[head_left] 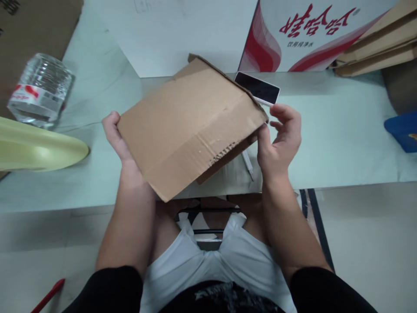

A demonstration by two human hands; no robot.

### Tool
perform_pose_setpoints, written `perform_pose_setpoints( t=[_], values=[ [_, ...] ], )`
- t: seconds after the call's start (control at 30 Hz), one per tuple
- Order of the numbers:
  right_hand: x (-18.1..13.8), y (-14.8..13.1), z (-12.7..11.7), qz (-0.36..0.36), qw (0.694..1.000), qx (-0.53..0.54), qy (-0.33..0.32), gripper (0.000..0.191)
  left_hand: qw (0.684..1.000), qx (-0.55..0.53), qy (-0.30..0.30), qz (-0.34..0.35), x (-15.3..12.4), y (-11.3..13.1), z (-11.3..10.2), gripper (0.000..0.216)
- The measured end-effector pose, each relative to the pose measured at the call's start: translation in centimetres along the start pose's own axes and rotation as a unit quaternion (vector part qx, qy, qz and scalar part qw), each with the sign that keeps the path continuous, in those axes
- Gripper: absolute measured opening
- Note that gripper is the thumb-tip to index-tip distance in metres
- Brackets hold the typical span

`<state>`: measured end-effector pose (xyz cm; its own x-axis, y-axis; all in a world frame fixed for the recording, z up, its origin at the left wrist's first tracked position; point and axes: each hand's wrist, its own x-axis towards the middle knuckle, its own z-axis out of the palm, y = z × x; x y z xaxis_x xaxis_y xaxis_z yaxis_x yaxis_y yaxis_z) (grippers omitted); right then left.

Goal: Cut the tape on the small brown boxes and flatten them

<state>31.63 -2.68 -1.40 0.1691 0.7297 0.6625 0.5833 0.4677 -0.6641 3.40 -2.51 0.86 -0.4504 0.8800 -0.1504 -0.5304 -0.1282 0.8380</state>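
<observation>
I hold a flattened brown cardboard box (pixel 192 124) tilted above the front edge of the pale table (pixel 342 139). My left hand (pixel 117 139) grips its left edge, with the fingers hidden under the board. At the box's right corner my right hand (pixel 279 139) pinches the board, thumb on the edge and fingers curled behind. A white phone with a dark screen (pixel 258 88) lies on the table just beyond the box. A white pen (pixel 247 164) pokes out from under the box near my right hand.
A clear plastic water bottle (pixel 41 90) lies at the left beside a pale yellow curved object (pixel 35 148). A red-and-white printed carton (pixel 312 34) and stacked cardboard (pixel 378 48) stand at the back right. A blue object (pixel 402 130) sits at the right edge.
</observation>
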Motion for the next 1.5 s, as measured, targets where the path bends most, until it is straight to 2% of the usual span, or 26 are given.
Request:
perform_pose_setpoints(
  t=[0.07, 0.1, 0.23, 0.3, 0.37, 0.47, 0.57, 0.7, 0.9, 0.97, 1.1, 1.13, 1.3, 1.4, 1.5],
  values=[
    [-0.1, -1.1, 0.0, -0.023, 0.999, -0.013, 0.023, 0.027, 0.999, -0.023, 0.002, -0.042, -0.7, 0.0, 0.6, 0.047],
    [-0.2, -1.7, 0.0, -0.033, 0.999, -0.015, 0.006, 0.025, 0.998, -0.036, 0.006, -0.047, -0.9, -0.1, 0.8, 0.049],
    [-0.9, -4.5, 0.8, -0.053, 0.980, -0.028, -0.190, 0.025, 0.997, -0.070, 0.007, 0.009, -0.9, -1.2, 0.9, 0.044],
    [-1.6, -5.4, 1.5, -0.054, 0.961, -0.058, -0.265, 0.035, 0.996, -0.082, -0.021, 0.023, -0.7, -1.8, 0.8, 0.043],
    [-2.5, -6.0, 2.2, -0.050, 0.944, -0.095, -0.313, 0.045, 0.994, -0.094, -0.040, 0.024, -0.9, -2.3, 0.9, 0.043],
    [-3.5, -6.3, 2.8, -0.055, 0.927, -0.137, -0.346, 0.040, 0.994, -0.097, -0.042, 0.015, -1.3, -2.7, 1.3, 0.045],
    [-3.9, -6.4, 2.9, -0.062, 0.928, -0.151, -0.335, 0.030, 0.994, -0.097, -0.042, 0.005, -1.7, -2.8, 1.5, 0.048],
    [-4.0, -6.6, 3.1, -0.060, 0.951, -0.144, -0.267, 0.026, 0.994, -0.103, -0.037, 0.000, -1.6, -2.7, 1.5, 0.049],
    [-3.7, -6.8, 3.0, -0.163, 0.971, -0.086, -0.151, 0.034, 0.997, -0.072, -0.025, 0.014, -1.6, -2.4, 1.6, 0.049],
    [-3.7, -7.0, 2.9, -0.172, 0.973, -0.046, -0.149, 0.038, 0.998, -0.064, -0.018, 0.014, -1.6, -2.1, 1.6, 0.051],
    [-3.7, -7.2, 2.7, -0.133, 0.968, -0.013, -0.214, 0.041, 0.998, -0.054, 0.007, 0.018, -1.5, -1.6, 1.5, 0.054],
    [-3.7, -7.2, 2.6, -0.133, 0.968, -0.009, -0.213, 0.039, 0.998, -0.055, 0.005, 0.022, -1.5, -1.5, 1.4, 0.054],
    [-3.6, -7.5, 1.9, -0.214, 0.964, 0.106, -0.121, 0.026, 0.997, -0.076, -0.004, 0.035, -1.4, -1.0, 1.0, 0.051],
    [-2.9, -7.3, 1.3, -0.185, 0.974, 0.115, -0.067, 0.019, 0.996, -0.083, 0.018, 0.037, -1.1, -0.6, 0.7, 0.044],
    [-2.0, -6.4, 1.1, -0.109, 0.991, 0.010, -0.084, 0.024, 0.992, -0.090, 0.058, 0.073, -0.8, -0.3, 0.9, 0.037]
  ],
)
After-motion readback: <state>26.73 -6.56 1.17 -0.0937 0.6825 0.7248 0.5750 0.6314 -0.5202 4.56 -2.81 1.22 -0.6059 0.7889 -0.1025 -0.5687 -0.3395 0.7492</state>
